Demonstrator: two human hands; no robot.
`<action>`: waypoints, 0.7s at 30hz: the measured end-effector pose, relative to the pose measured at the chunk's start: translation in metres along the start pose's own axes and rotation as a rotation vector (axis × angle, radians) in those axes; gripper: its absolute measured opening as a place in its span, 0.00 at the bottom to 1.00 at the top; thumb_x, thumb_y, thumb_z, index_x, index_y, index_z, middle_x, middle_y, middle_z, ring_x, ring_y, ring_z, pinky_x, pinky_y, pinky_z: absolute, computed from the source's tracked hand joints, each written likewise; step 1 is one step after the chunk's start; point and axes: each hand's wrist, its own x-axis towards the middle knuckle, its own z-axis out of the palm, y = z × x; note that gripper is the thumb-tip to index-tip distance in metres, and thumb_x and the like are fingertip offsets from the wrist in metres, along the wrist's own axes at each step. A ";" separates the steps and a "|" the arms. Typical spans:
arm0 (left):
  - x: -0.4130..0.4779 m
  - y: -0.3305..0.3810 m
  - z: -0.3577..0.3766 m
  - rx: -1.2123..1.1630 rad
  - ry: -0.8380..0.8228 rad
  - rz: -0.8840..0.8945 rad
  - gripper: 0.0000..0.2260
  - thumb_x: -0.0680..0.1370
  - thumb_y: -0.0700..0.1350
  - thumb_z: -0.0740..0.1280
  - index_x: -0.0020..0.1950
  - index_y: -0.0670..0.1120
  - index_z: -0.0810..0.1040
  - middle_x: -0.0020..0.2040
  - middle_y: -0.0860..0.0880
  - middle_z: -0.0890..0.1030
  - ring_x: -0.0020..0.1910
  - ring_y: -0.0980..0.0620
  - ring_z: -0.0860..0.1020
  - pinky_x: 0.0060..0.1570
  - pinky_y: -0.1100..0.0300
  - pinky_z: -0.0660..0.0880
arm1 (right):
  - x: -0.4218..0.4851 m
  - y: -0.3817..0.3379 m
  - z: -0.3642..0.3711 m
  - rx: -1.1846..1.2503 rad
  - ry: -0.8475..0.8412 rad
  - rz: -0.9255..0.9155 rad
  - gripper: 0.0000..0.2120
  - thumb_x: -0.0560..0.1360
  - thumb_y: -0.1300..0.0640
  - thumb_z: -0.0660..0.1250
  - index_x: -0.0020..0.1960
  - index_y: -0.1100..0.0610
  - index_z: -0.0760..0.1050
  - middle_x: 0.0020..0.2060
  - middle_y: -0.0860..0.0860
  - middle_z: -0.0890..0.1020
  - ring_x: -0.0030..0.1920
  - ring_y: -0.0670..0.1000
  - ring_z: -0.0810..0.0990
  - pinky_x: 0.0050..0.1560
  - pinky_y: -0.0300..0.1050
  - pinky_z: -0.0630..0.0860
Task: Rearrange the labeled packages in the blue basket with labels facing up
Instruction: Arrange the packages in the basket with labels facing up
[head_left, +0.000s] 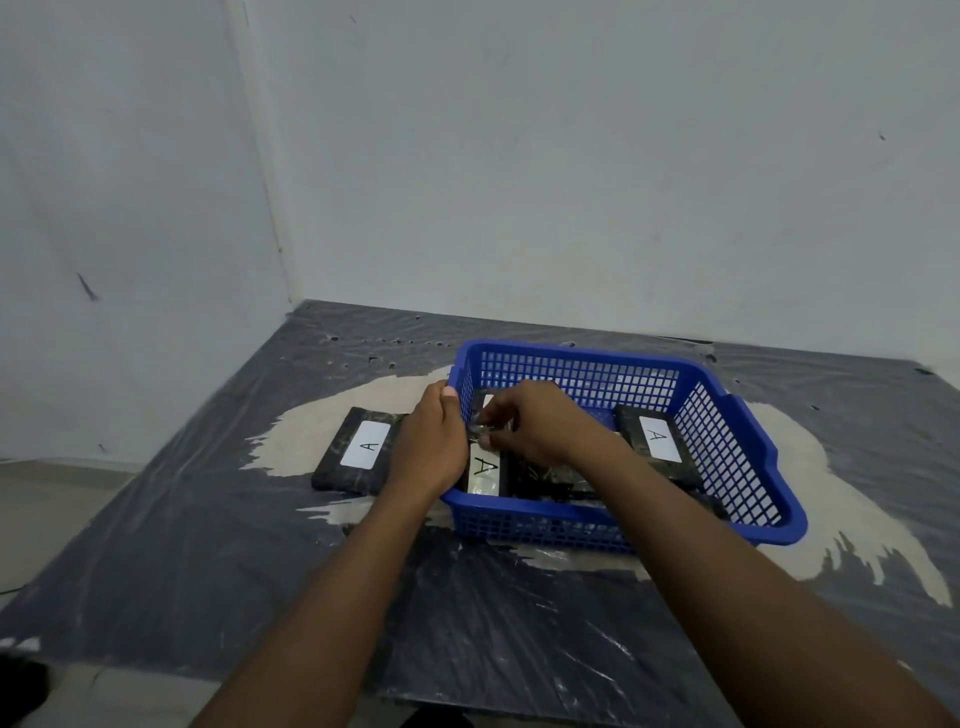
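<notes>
A blue basket (727, 447) stands on the plastic-covered surface. Inside, a black package with a white "A" label (485, 470) lies label up at the left, and another labelled package (660, 439) leans along the right wall. A dark package (550, 475) without a visible label lies between them. My left hand (431, 441) grips the basket's left rim. My right hand (535, 421) reaches into the basket, its fingers pinched on the upper end of the left package. One more labelled package (358, 452) lies on the surface left of the basket.
Black plastic sheeting (208, 545) covers the surface, with a pale worn patch (810, 467) around the basket. Grey walls meet in a corner (291, 301) at the far left. The sheeting's near edge runs along the bottom of the view.
</notes>
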 end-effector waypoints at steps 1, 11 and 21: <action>0.000 0.000 0.000 0.006 0.001 -0.001 0.20 0.85 0.54 0.46 0.65 0.49 0.71 0.51 0.51 0.77 0.49 0.51 0.76 0.49 0.53 0.73 | 0.001 0.000 0.000 -0.025 -0.041 0.012 0.18 0.75 0.51 0.74 0.63 0.54 0.82 0.57 0.52 0.85 0.56 0.51 0.82 0.59 0.47 0.78; 0.002 -0.002 0.002 0.020 -0.002 -0.007 0.20 0.85 0.55 0.45 0.66 0.49 0.70 0.50 0.53 0.74 0.47 0.53 0.73 0.47 0.55 0.68 | 0.006 0.008 0.008 -0.241 -0.067 -0.005 0.23 0.74 0.41 0.72 0.67 0.46 0.77 0.57 0.46 0.84 0.63 0.53 0.74 0.68 0.58 0.62; 0.006 -0.007 0.005 0.024 0.006 -0.001 0.19 0.85 0.55 0.45 0.63 0.49 0.71 0.43 0.56 0.74 0.43 0.54 0.74 0.45 0.54 0.69 | -0.034 0.044 -0.011 -0.356 -0.090 -0.139 0.30 0.68 0.35 0.74 0.64 0.49 0.79 0.53 0.48 0.80 0.54 0.50 0.77 0.55 0.50 0.75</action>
